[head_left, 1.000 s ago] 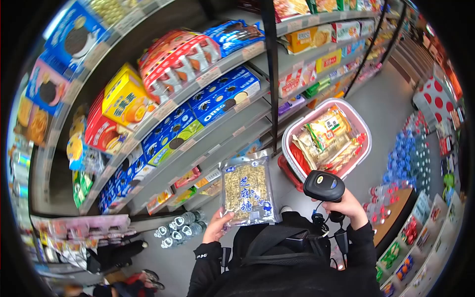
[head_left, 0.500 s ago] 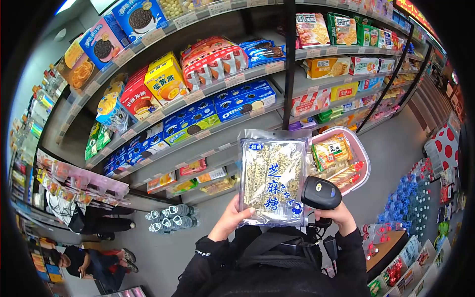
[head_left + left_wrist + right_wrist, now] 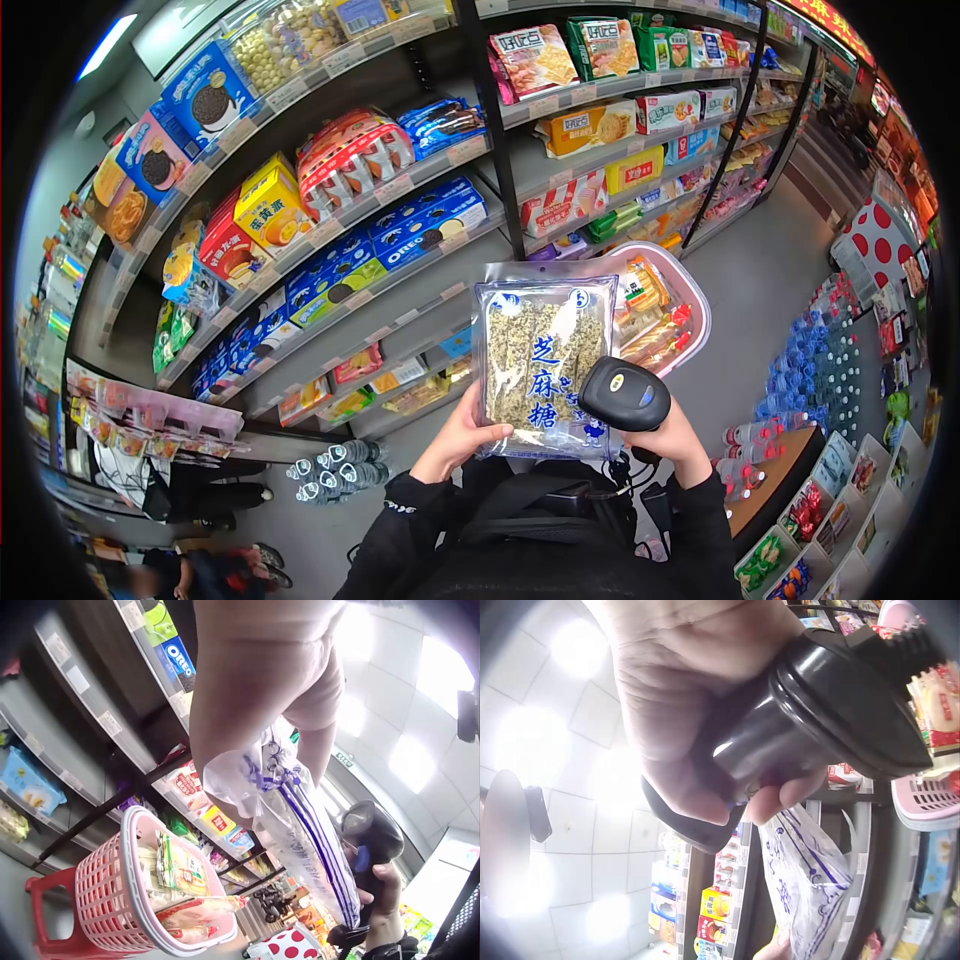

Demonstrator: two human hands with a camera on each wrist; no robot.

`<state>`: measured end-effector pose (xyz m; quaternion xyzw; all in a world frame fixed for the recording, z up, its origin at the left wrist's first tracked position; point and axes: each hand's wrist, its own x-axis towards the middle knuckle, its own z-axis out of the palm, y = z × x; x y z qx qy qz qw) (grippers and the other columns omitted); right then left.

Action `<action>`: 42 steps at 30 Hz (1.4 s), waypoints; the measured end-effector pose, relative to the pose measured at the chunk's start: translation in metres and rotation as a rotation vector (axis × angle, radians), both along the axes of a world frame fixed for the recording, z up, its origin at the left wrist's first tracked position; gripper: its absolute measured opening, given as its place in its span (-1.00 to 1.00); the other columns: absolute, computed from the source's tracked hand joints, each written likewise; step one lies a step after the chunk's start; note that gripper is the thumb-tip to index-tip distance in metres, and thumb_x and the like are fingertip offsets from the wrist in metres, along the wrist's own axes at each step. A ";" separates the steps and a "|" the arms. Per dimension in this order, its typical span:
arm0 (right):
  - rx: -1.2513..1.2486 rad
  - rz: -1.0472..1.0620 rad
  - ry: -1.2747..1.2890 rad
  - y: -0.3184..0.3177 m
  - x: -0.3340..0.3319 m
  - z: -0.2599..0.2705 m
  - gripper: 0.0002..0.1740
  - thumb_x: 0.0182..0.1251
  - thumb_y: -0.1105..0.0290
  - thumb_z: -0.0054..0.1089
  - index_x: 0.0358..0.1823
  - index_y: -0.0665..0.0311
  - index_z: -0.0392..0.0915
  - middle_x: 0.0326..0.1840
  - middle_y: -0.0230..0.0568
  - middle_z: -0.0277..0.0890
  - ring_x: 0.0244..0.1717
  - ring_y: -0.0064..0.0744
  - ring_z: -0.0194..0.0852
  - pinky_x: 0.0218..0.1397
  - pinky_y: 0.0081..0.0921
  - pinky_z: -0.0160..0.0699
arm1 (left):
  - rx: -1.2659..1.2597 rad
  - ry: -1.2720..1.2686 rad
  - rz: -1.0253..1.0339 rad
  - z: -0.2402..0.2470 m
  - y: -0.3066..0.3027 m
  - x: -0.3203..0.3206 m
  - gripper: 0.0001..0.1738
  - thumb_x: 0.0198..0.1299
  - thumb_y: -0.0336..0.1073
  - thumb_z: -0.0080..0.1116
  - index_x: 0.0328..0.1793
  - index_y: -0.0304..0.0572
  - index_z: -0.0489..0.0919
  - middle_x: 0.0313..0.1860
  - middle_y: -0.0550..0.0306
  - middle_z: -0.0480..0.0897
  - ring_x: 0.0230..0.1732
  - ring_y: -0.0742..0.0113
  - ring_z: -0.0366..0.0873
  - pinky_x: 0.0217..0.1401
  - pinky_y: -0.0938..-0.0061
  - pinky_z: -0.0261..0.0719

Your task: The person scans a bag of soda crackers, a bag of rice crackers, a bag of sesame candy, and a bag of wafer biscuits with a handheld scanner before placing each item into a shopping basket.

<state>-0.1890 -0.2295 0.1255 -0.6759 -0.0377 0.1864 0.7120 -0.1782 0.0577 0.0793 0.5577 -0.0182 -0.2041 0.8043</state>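
Observation:
My left hand point(image 3: 462, 440) grips the lower left edge of a clear plastic bag of sesame candy point(image 3: 515, 365), thumb over its front. Blue characters on the bag face up in the head view. In the left wrist view, the fingers of the left hand point(image 3: 255, 697) curl at the edge of the bag point(image 3: 304, 832). My right hand point(image 3: 680, 442) holds a black barcode scanner point(image 3: 628, 392) by its handle. The scanner's head overlaps the bag's lower right part in the head view. Fingers wrap the handle of the scanner point(image 3: 757, 727) in the right wrist view.
Beyond the bag, a pink basket point(image 3: 704, 318) holds several packaged snacks; it stands on a red stool point(image 3: 46, 900). Shelves of boxed biscuits point(image 3: 425, 225) run along the front. Bottled water point(image 3: 335, 470) stands on the floor at left, more bottles point(image 3: 805, 350) at right.
The bag has come up and right from its lower position, now partly covering the basket in the head view. The scanner, earlier apart from the bag, now overlaps it. Both hands keep their hold.

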 end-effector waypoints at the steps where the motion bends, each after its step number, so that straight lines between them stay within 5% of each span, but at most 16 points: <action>1: -0.015 0.029 0.068 -0.002 -0.001 -0.001 -0.46 -0.26 0.56 0.25 -0.09 0.36 0.39 -0.26 -0.34 0.48 -0.23 -0.59 0.39 -0.12 -0.57 0.37 | -0.036 0.043 -0.007 -0.001 -0.001 0.002 -0.03 -0.23 -0.61 0.26 0.33 -0.27 -0.04 0.25 0.07 0.19 0.22 0.32 0.21 0.24 0.43 0.18; 3: -0.014 0.011 -0.004 -0.002 -0.004 -0.002 -0.45 -0.26 0.56 0.25 -0.08 0.36 0.38 -0.25 -0.34 0.48 -0.22 -0.58 0.39 -0.10 -0.56 0.37 | -0.006 -0.010 -0.036 -0.011 -0.001 0.005 -0.06 -0.18 -0.51 0.28 0.33 -0.25 -0.03 0.25 0.08 0.20 0.22 0.30 0.21 0.24 0.41 0.19; 6: -0.008 -0.025 -0.148 0.001 -0.006 0.003 -0.41 -0.28 0.56 0.25 -0.05 0.36 0.36 -0.22 -0.32 0.47 -0.18 -0.57 0.38 -0.07 -0.55 0.35 | -0.345 0.145 0.030 -0.020 -0.005 0.007 -0.26 0.11 -0.13 0.09 0.33 -0.20 0.01 0.21 0.14 0.25 0.21 0.34 0.22 0.21 0.42 0.22; 9: -0.017 -0.020 -0.209 0.001 -0.009 0.006 -0.36 -0.29 0.56 0.26 -0.01 0.36 0.33 -0.16 -0.30 0.45 -0.13 -0.55 0.37 -0.02 -0.53 0.33 | -0.171 0.180 0.161 -0.021 -0.010 0.016 -0.35 0.16 -0.09 0.02 0.29 -0.19 0.10 0.17 0.15 0.31 0.17 0.36 0.26 0.17 0.42 0.26; 17: 0.008 0.048 -0.221 0.005 -0.012 0.009 -0.30 -0.29 0.51 0.32 0.04 0.38 0.30 -0.08 -0.25 0.44 -0.06 -0.49 0.36 0.05 -0.49 0.31 | -0.236 0.177 -0.059 -0.008 0.006 0.038 -0.47 0.11 -0.23 0.10 0.19 -0.21 0.24 0.06 0.16 0.43 0.08 0.34 0.38 0.07 0.34 0.40; 23: 0.083 0.265 -0.229 0.021 -0.005 0.031 -0.30 -0.26 0.45 0.34 0.04 0.41 0.31 -0.02 -0.15 0.41 -0.02 -0.41 0.37 0.09 -0.46 0.29 | -0.200 0.232 0.152 -0.041 -0.014 0.046 -0.44 0.21 0.03 -0.12 0.18 -0.24 0.27 0.05 0.12 0.45 0.01 0.38 0.42 0.04 0.44 0.42; 27: 0.176 0.261 -0.256 0.013 -0.007 0.017 -0.23 -0.28 0.41 0.37 0.08 0.41 0.26 0.01 -0.14 0.37 0.01 -0.42 0.33 0.11 -0.46 0.27 | -0.137 0.360 0.212 -0.043 -0.023 0.048 -0.44 0.17 0.12 -0.13 0.09 -0.18 0.32 -0.29 0.14 0.51 -0.32 0.36 0.46 -0.29 0.52 0.47; 29: 0.098 0.187 -0.258 0.000 -0.011 0.000 -0.20 -0.31 0.44 0.38 0.10 0.38 0.23 0.03 -0.18 0.35 0.03 -0.42 0.30 0.14 -0.46 0.23 | -0.384 0.347 -0.128 -0.034 -0.019 0.049 -0.48 0.13 0.08 -0.06 0.03 -0.15 0.30 -0.44 0.12 0.47 -0.46 0.32 0.43 -0.33 0.46 0.40; 30: 0.063 0.123 -0.279 -0.005 -0.013 -0.005 -0.19 -0.31 0.45 0.38 0.11 0.37 0.22 0.03 -0.19 0.35 0.04 -0.42 0.29 0.14 -0.45 0.23 | -0.371 0.338 -0.095 -0.028 -0.023 0.047 -0.47 0.09 0.10 -0.06 0.03 -0.12 0.27 -0.56 0.13 0.37 -0.56 0.34 0.33 -0.44 0.50 0.29; 36: 0.036 -0.039 -0.168 -0.009 -0.025 -0.006 -0.31 -0.25 0.51 0.33 0.05 0.35 0.29 -0.07 -0.24 0.42 -0.06 -0.49 0.35 0.05 -0.48 0.30 | -0.837 0.336 -0.604 -0.034 -0.011 0.068 -0.16 -0.09 0.21 0.06 0.20 -0.15 0.10 -0.27 -0.01 0.34 -0.25 0.20 0.34 -0.13 0.37 0.21; 39: 0.039 0.034 -0.123 -0.002 -0.025 -0.013 -0.44 -0.21 0.50 0.29 -0.05 0.36 0.35 -0.16 -0.26 0.46 -0.16 -0.54 0.37 -0.03 -0.52 0.35 | -0.756 0.297 -0.554 -0.022 -0.016 0.066 -0.29 0.06 0.19 -0.16 0.21 -0.14 0.13 -0.38 0.07 0.35 -0.32 0.27 0.35 -0.18 0.41 0.19; 42: 0.042 0.109 -0.130 0.003 -0.025 -0.010 -0.52 -0.19 0.50 0.26 -0.13 0.38 0.38 -0.25 -0.27 0.49 -0.24 -0.57 0.39 -0.10 -0.55 0.38 | -0.739 0.267 -0.520 -0.022 -0.019 0.064 -0.24 0.01 0.23 -0.10 0.20 -0.14 0.13 -0.38 0.07 0.35 -0.32 0.27 0.35 -0.18 0.41 0.20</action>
